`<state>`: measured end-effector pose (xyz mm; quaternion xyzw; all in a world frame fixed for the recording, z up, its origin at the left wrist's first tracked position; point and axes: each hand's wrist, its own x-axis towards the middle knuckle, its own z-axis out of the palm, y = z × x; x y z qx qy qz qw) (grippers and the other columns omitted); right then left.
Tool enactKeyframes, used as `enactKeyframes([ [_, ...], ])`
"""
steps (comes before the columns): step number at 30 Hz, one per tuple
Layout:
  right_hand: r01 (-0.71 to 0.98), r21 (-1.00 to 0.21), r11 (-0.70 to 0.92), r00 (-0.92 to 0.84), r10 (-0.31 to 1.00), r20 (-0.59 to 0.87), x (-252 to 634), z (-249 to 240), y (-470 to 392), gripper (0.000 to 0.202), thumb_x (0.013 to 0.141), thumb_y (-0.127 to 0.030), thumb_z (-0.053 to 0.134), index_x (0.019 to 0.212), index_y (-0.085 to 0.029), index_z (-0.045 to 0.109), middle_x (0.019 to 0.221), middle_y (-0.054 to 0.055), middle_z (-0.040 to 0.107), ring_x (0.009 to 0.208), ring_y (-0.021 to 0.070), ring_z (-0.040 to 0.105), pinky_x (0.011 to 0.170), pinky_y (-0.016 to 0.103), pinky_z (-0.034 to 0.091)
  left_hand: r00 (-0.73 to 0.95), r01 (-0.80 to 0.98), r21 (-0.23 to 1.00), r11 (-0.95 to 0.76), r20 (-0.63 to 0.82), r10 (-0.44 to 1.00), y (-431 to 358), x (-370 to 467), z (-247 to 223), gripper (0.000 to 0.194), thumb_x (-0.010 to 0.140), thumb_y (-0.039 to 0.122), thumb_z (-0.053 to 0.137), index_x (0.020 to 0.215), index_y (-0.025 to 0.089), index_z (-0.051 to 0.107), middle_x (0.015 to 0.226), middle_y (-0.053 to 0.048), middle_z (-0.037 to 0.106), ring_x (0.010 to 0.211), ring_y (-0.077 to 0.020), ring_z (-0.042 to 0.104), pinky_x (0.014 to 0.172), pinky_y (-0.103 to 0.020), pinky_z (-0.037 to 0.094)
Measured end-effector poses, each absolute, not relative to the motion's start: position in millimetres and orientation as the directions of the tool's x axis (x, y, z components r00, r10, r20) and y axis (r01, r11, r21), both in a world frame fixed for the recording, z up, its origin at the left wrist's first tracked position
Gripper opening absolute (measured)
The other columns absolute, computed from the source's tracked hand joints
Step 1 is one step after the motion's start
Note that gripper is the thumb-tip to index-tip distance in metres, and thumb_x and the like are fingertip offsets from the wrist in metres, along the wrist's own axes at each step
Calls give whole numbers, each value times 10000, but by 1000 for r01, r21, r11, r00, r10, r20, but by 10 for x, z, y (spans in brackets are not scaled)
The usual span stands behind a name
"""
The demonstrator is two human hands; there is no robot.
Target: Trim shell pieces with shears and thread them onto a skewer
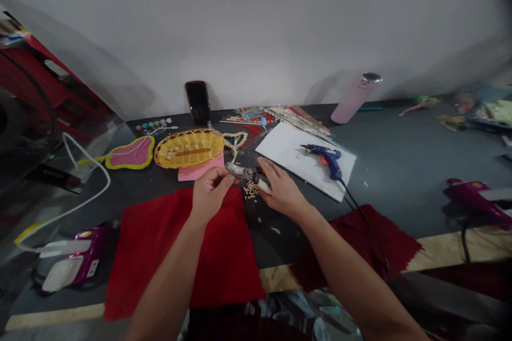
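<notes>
My right hand (283, 192) is wrapped round the pale handles of a pair of pruning shears (240, 171), whose metal blades point left. My left hand (208, 196) pinches its thumb and forefinger together right by the blades; what lies between the fingertips is too small to make out. Beneath the shears lies a little heap of short beige pieces (250, 190). Just behind the blades is a heart-shaped beige loop (237, 141). A yellow wicker basket (190, 137) with a few small pale bits in it stands behind my left hand, partly over a pink sheet (204, 168).
A blue glue gun (326, 157) rests on a white board (280, 141). Red cloth (152, 245) covers the front left. Thin sticks (298, 120), a phone (198, 102) and a pink tumbler (355, 100) are along the wall. A purple power strip (90, 256) sits left, with cables.
</notes>
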<state>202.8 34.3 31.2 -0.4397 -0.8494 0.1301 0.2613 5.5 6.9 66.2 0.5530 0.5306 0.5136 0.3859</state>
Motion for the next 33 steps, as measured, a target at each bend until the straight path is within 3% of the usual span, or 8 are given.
enactKeyframes([
  [4,711,-448,543,-481,839,254,2010,322,336,604,779,-233,474,1352,-195,287,1221,112,510,1104,253,470,936,420,377,-89,214,964,-158,180,980,43,87,702,125,762,286,589,754,171,638,688,-14,653,560,-99,522,491,-197,364],
  [14,763,-409,501,-449,865,222,2026,308,333,624,725,-163,469,1332,-188,328,1169,113,523,1051,241,479,914,373,365,-77,176,977,-120,135,988,56,68,659,144,757,308,591,746,167,620,687,-29,665,528,-94,501,445,-193,321],
  [24,735,-390,554,-522,830,195,2063,317,371,735,699,-160,489,1387,-217,235,1217,105,486,1106,251,428,911,401,347,140,-128,990,51,-33,990,107,-1,634,190,727,313,631,672,150,551,570,-18,629,373,-35,322,385,-183,216],
  [33,732,-393,556,-528,828,189,2048,408,327,651,691,-146,473,1326,-206,343,1069,93,546,992,224,511,874,353,389,186,-249,961,122,-76,980,106,-34,631,172,731,271,640,692,136,541,557,-18,618,352,-13,310,371,-165,198],
])
